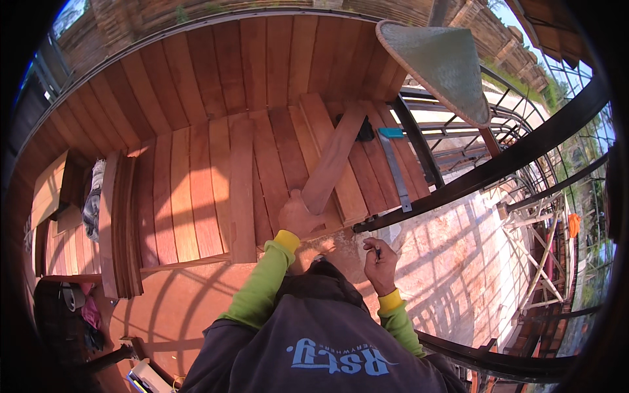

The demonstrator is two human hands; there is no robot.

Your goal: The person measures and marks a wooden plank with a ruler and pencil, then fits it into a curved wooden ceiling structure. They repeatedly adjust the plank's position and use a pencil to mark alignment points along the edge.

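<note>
My left hand point(298, 213) is closed on the near end of a loose wooden board point(337, 149), which slants away to the right over other planks. Held in my right hand point(381, 263), off the near edge of the planked platform, is a short dark pen-like stick point(377, 251); its exact kind is too small to tell. A try square point(393, 164) with a teal stock and metal blade lies on the planks to the right. Beside the board's far end sits a black object point(365, 133), partly covered.
Another loose board point(242, 190) lies on the planked platform point(181, 196), and a stack of boards point(121, 226) stands at the left. A conical hat point(442, 72) hangs at the back right. A dark metal beam point(524, 147) and railings curve along the right.
</note>
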